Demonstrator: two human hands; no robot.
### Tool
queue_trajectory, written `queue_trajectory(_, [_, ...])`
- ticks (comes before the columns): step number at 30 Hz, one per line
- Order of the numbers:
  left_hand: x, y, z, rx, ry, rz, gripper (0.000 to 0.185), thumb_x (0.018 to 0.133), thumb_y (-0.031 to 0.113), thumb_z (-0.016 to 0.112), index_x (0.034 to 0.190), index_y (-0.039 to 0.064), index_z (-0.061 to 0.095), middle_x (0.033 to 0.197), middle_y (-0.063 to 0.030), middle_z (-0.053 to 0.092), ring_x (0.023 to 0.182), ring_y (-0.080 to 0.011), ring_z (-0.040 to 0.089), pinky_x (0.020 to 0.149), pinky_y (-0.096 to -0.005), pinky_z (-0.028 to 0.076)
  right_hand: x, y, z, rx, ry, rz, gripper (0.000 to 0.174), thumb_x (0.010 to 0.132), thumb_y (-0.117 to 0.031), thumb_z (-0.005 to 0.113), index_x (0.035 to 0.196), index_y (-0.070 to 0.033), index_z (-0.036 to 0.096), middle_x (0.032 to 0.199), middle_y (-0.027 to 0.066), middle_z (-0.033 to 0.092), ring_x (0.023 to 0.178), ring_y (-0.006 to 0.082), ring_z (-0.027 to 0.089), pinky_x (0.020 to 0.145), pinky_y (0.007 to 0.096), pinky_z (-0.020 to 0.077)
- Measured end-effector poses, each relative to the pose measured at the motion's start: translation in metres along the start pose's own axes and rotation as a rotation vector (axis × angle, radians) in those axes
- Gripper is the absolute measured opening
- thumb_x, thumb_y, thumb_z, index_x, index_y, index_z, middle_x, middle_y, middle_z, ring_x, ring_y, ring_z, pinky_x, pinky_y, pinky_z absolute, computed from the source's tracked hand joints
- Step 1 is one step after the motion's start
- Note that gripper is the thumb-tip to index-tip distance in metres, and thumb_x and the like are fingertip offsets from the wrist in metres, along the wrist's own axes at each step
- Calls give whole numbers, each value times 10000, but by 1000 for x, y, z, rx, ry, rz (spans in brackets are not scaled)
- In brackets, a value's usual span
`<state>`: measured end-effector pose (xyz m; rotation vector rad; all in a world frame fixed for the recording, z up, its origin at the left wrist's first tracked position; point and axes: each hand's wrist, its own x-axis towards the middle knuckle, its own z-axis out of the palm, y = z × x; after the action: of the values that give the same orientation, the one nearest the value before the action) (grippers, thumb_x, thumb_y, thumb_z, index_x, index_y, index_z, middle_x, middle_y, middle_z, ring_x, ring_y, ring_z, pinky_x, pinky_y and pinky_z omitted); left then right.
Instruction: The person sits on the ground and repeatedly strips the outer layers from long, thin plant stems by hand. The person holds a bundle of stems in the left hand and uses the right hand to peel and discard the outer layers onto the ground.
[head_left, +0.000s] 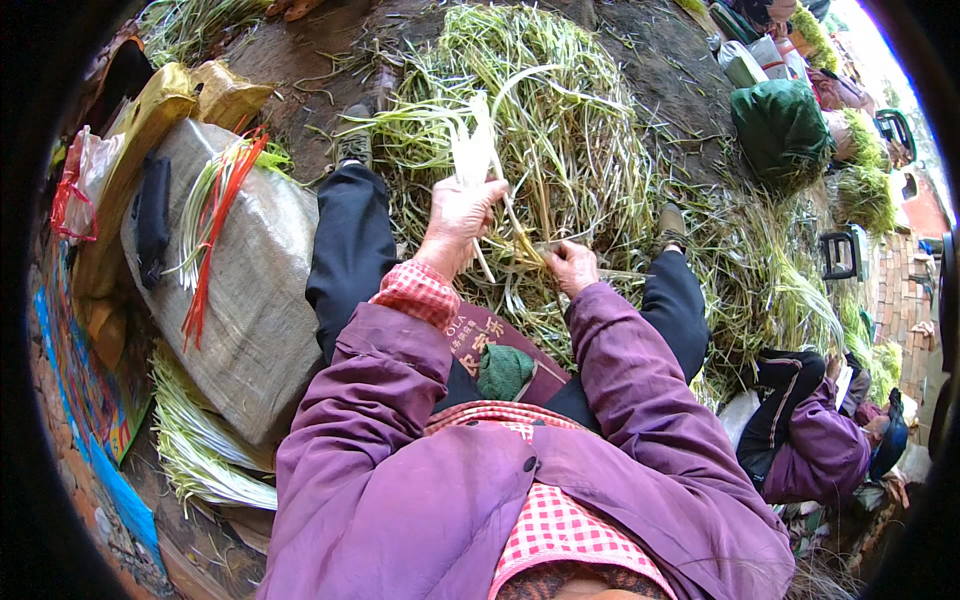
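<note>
My left hand (459, 214) grips a small bunch of pale stalks (474, 146), its white parts sticking up past the thumb and thin green leaves trailing to the left. To the right of it and lower, my right hand (574, 266) pinches a yellowed, withered strand (529, 251) between thumb and fingers. A large heap of long, thin green leaves and stalks (540, 97) spreads on the ground beneath and beyond both hands. Between my legs lies a dark red sheet (547, 386) bearing writing, with a bunched green cloth (506, 371) on it.
At left, a woven sack-covered block (255, 300) carries stalks (206, 202) with red ties (202, 277). Beside it stands a wooden piece (142, 127); trimmed white-stemmed bundles (210, 450) lie below. A co-worker (817, 450) sits at right. Further up are a green bag (780, 131) and more leaf piles (780, 262).
</note>
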<state>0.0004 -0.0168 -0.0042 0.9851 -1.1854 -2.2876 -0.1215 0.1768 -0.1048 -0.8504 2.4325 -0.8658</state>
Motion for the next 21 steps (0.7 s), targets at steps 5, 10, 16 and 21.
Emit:
queue_trajectory(5, [3,10,-10,0,1,-3,120,807,115,694,882,53,624,644,27,579,426,-15,437,340,-160,319,1,29,-15,-557,-299,247,296,795,-272,637,1021,-81,655,1010,178,648,955,307,623,856,382,483])
queue_trajectory(10, [2,14,-6,-28,-63,-59,100,805,113,689,857,39,645,598,25,563,420,-28,450,349,-172,315,14,-69,-52,295,-71,-172,318,876,-214,602,1164,-80,589,1066,99,641,876,184,621,701,283,511])
queue_trajectory(16, [5,17,-10,-139,-136,-82,119,831,124,663,898,41,612,733,-38,650,454,-26,455,354,-170,332,-4,-115,-27,658,-305,-116,248,941,-222,532,1041,-12,616,725,-34,565,627,45,467,578,207,413])
queue_trajectory(21, [12,22,-19,-199,24,4,102,841,95,639,899,18,607,755,-60,651,451,-43,448,341,-182,319,-24,-116,-36,457,-237,-287,198,930,-199,534,888,-13,586,636,30,506,602,95,460,561,268,410])
